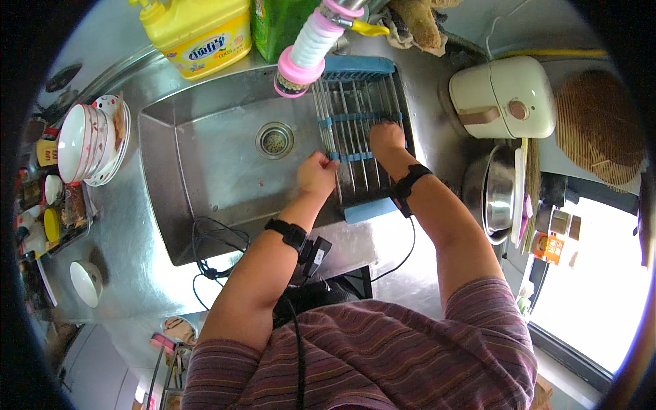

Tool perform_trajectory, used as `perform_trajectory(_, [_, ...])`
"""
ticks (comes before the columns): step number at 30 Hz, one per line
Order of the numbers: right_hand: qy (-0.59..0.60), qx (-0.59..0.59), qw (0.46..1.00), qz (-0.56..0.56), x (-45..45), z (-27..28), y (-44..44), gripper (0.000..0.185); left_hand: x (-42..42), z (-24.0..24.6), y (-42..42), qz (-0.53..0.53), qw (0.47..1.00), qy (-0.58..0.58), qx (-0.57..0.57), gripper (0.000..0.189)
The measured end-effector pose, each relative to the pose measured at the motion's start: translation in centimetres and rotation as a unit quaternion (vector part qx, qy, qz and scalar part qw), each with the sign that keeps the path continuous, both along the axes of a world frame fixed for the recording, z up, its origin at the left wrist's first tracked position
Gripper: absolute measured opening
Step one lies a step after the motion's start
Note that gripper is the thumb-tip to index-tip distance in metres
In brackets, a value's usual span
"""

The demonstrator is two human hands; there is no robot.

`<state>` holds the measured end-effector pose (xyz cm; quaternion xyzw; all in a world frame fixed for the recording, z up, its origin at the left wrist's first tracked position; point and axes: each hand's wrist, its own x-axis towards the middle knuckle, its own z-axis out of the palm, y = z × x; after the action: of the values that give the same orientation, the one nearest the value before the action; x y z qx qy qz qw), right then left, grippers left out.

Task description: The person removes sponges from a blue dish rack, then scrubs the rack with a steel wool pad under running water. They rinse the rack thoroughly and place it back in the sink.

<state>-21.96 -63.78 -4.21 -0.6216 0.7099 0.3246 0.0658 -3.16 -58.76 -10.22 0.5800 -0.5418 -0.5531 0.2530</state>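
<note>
A drain rack (359, 97) of metal rods with blue plastic ends spans the right side of the stainless steel sink (215, 133). My left hand (316, 175) has its thumb and fingers pinched on the rack's left edge, near a blue connector. On the rack's right part, my right hand (388, 139) is curled around the rods; its fingertips are hidden behind the hand. The round drain strainer (274, 140) shows in the sink floor to the left of the rack. Above the sink hangs a faucet with a pink and white filter nozzle (302, 61).
A yellow detergent jug (197, 41) and a green container (282, 25) stand behind the sink. Stacked bowls and plates (89, 143) and a single bowl (86, 283) are at left. A cream appliance (502, 100) and metal basins (498, 195) stand right. Black cables (210, 271) cross the front edge.
</note>
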Motion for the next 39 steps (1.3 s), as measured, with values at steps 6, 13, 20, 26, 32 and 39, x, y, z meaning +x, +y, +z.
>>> perform_trajectory(6, [0.019,-0.072,0.997,0.028,-0.2,-0.6,-3.5,0.017,0.5,1.1,0.2,0.027,0.993,0.071,0.092,0.023])
perform_trajectory(13, [-0.004,-0.004,1.0,-0.027,0.5,-1.3,-0.7,0.021,0.4,0.1,0.7,0.014,0.998,0.049,0.044,0.023])
perform_trajectory(20, [0.014,-0.108,0.993,-0.045,0.8,-0.5,-1.8,0.021,0.1,-1.4,1.0,0.013,1.0,-0.001,-0.018,0.025])
perform_trajectory(26, [-0.062,-0.088,0.992,-0.064,-0.2,-0.1,-0.2,0.02,0.0,-0.7,0.1,0.015,1.0,0.019,0.007,0.024])
perform_trajectory(32, [-0.151,-0.198,0.963,-0.1,-0.9,-1.5,-2.3,0.02,0.5,1.4,0.2,0.021,0.993,0.065,0.095,0.022])
perform_trajectory(39, [-0.186,-0.18,0.963,-0.078,-1.8,-2.3,-0.6,0.021,0.5,2.0,-0.5,0.016,0.989,0.088,0.122,0.021])
